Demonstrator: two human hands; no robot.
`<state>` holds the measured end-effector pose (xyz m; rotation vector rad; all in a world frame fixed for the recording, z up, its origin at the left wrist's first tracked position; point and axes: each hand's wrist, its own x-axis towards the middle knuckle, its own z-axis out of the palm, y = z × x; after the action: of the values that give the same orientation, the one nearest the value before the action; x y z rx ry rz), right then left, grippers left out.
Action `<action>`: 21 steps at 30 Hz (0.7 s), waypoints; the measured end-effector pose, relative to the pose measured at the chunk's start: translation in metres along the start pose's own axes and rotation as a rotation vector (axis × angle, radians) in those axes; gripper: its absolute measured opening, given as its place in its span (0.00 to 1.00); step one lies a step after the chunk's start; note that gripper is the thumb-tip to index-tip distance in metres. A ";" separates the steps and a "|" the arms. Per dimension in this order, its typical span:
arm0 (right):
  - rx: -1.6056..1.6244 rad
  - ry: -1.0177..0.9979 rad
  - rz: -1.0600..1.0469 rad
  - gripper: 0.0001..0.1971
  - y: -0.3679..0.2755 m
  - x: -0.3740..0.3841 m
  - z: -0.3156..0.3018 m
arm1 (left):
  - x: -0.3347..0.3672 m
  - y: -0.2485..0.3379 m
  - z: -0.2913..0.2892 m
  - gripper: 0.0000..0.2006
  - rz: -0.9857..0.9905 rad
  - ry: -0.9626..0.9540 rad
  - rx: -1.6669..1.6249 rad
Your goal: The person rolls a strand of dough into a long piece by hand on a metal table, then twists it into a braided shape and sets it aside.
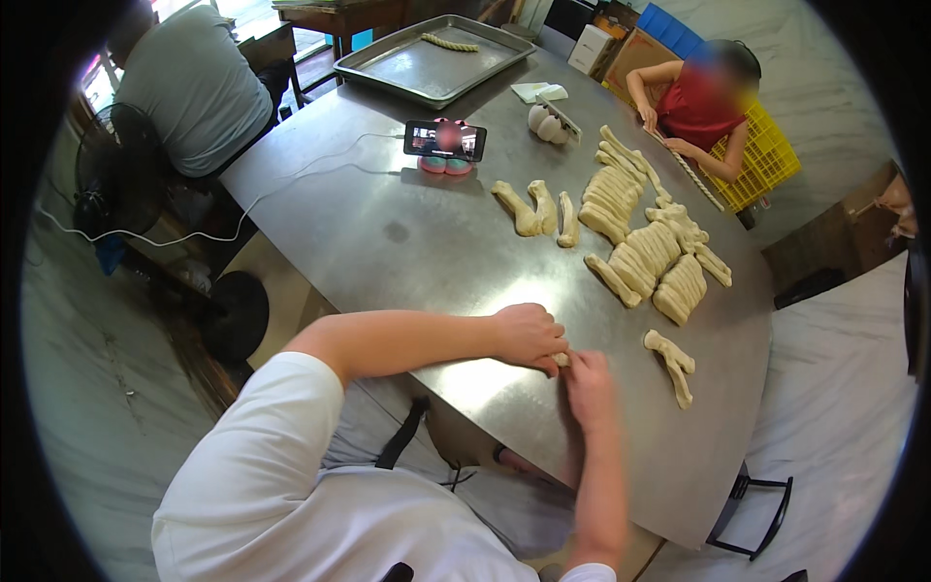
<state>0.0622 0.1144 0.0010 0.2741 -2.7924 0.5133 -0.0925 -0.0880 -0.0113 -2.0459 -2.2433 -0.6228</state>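
Near the front edge of the metal table, my left hand [529, 335] and my right hand [590, 388] meet with fingers closed on a small piece of pale dough [561, 359]. Most of that piece is hidden by my fingers. To the right of my right hand lies a loose forked piece of dough [671, 369]. Beyond it, rows of soft dough strips [643, 260] lie pressed side by side. Shorter dough pieces [527, 210] rest to the left of those rows.
A phone [444, 142] stands on a pink holder, its white cable [320, 170] crossing the metal table [369, 262]. Farther back, a metal tray [388, 73] holds one twisted dough stick [449, 43]. A person in red [706, 102] handles a long dough rope [700, 182] at the far right.
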 end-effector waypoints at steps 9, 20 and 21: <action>0.058 0.043 0.016 0.10 0.014 -0.012 -0.007 | 0.036 0.005 0.006 0.25 0.056 -0.034 -0.047; 0.017 0.032 0.196 0.16 0.046 -0.040 -0.027 | 0.070 0.001 0.030 0.22 0.164 0.019 -0.115; 0.018 0.027 0.195 0.17 0.042 -0.038 -0.024 | 0.073 0.004 0.032 0.22 0.131 -0.031 -0.127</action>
<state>0.0940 0.1666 -0.0024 -0.0017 -2.8041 0.5825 -0.0909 -0.0089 -0.0183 -2.2543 -2.1148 -0.7443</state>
